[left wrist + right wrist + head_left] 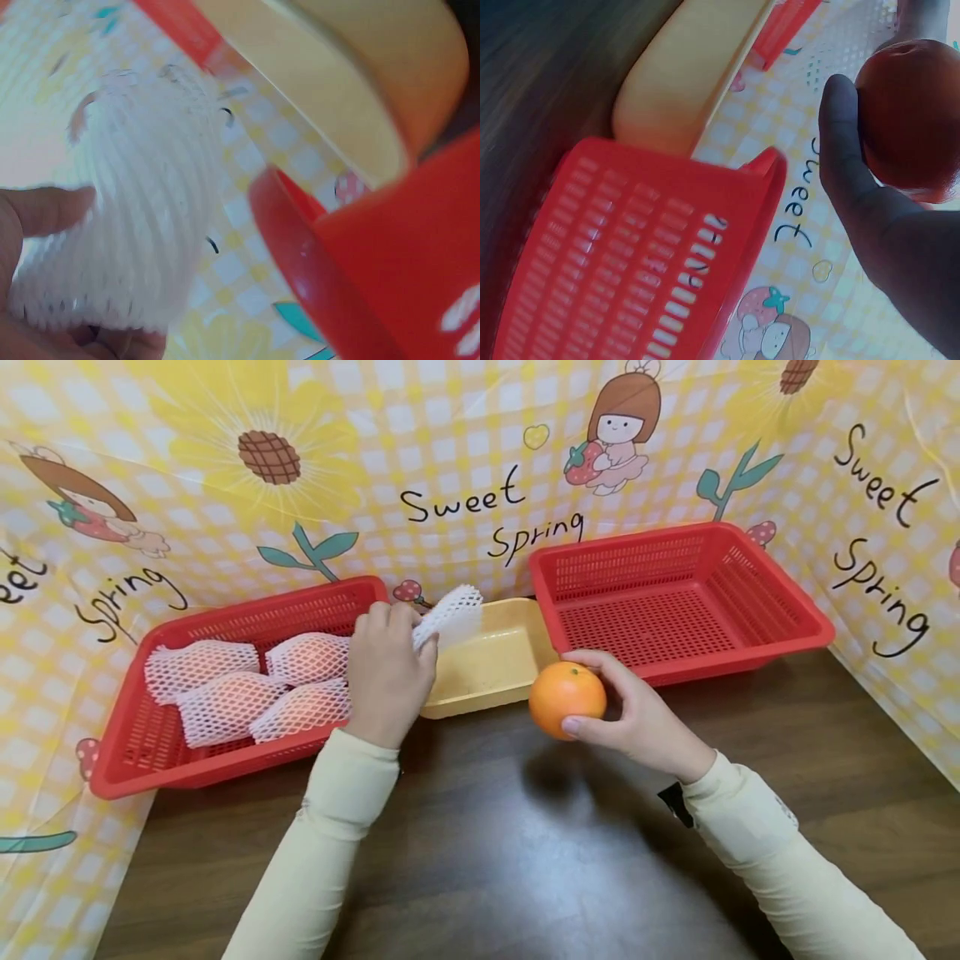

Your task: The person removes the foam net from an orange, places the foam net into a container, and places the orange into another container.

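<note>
My left hand [392, 670] pinches an empty white foam net sleeve [450, 612] above the yellow tray. Close up in the left wrist view, the net sleeve [142, 202] is flattened, with the thumb on its near side. An orange [567, 700] sits in the grip of my right hand [637, 714], thumb below and fingers behind it, above the table in front of the tray. The right wrist view shows the same orange [915, 120], bare of any net. Several fruits in white foam nets [231, 708] lie in the left red basket [247, 766].
Between the two baskets stands the shallow yellow tray [480, 700]. The right red basket [750, 656] shows its bare slotted floor. A patterned cloth [465, 435] hangs behind them, and a brown wooden table [480, 860] lies under everything.
</note>
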Demonstrator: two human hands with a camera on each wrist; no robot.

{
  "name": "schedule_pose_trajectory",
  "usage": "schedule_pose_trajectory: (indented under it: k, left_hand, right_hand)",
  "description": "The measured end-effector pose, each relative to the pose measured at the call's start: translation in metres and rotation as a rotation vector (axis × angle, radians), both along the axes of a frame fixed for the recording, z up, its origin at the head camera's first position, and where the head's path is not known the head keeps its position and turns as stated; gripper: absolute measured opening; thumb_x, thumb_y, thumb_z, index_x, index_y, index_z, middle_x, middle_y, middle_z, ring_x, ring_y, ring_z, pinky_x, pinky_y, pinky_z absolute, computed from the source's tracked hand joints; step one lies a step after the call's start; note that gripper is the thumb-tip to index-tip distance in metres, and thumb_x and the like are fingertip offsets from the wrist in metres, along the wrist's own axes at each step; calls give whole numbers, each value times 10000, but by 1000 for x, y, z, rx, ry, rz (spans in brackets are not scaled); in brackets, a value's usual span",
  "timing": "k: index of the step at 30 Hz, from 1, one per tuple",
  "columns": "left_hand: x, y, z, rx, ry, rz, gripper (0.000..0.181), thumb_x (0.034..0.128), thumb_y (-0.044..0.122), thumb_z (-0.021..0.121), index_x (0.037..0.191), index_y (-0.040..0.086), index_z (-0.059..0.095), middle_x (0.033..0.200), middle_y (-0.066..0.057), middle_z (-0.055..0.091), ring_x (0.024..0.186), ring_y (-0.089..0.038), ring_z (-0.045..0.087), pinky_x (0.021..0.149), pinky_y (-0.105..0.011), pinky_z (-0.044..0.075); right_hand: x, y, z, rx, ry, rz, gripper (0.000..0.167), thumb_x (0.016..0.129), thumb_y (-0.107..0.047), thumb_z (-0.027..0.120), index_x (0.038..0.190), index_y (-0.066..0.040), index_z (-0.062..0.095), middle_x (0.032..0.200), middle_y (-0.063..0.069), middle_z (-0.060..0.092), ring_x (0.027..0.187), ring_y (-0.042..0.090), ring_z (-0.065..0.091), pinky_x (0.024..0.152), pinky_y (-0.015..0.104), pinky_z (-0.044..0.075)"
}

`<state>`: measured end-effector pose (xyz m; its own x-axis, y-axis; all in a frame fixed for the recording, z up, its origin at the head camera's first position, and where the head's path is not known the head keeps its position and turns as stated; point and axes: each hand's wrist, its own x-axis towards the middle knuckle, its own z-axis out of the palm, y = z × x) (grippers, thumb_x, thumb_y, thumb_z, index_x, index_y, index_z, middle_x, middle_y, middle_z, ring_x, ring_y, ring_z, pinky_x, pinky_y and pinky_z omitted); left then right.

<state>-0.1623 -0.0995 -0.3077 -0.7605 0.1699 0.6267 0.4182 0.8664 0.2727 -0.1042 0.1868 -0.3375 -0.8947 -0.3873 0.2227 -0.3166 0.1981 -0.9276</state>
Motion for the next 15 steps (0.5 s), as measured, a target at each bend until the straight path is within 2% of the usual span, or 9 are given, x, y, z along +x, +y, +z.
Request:
schedule_pose_trajectory:
  k: [3,5,6,8,10,12,15]
  left_hand:
    - [-16,17,-10,-172,109,120,100,878,21,635,939,-24,571,817,-215,587,740,-429,553,652,-525,460]
    - [-27,29,-21,-268,133,171,51,894,6,583,926,-6,546,770,-198,580,706,-403,556,614,-498,462]
    - [-32,34,-27,-309,120,189,43,909,10,572,929,1,536,770,-196,586,712,-395,562,618,-486,469]
    - [-42,41,-37,-364,60,220,27,947,14,546,935,17,522,779,-191,609,730,-380,579,641,-466,484]
    - [-49,45,-45,-399,-41,251,29,984,24,518,956,25,516,810,-198,634,766,-376,595,677,-459,498]
    - [-53,48,-51,-424,-128,288,48,1010,36,488,987,20,526,850,-215,661,806,-379,617,714,-457,513]
    - [-58,52,-57,-443,-219,334,131,1035,44,432,1013,5,554,893,-243,673,840,-384,639,699,-452,536]
  right_hand:
    - [1,4,-1,26,11,-37,671,851,-71,802,1434,-88,470,1322,44,553,1093,226,589,907,314,490]
    - [2,6,-2,43,25,-62,670,849,-83,809,1427,-99,472,1313,42,556,1087,217,590,907,315,488]
    - [2,7,-1,51,31,-74,672,847,-90,813,1426,-101,471,1308,42,559,1082,214,593,905,316,488]
    - [2,9,0,64,38,-95,670,845,-103,818,1419,-111,471,1298,41,559,1066,219,595,892,322,492]
    - [3,12,1,76,44,-114,665,847,-113,816,1414,-108,468,1294,44,556,1055,224,597,885,319,493]
    - [3,15,3,75,44,-129,653,852,-113,810,1407,-106,465,1292,53,552,1045,235,596,874,313,493]
    - [3,22,4,66,49,-157,637,853,-90,799,1391,-96,458,1272,78,553,1030,253,598,857,291,493]
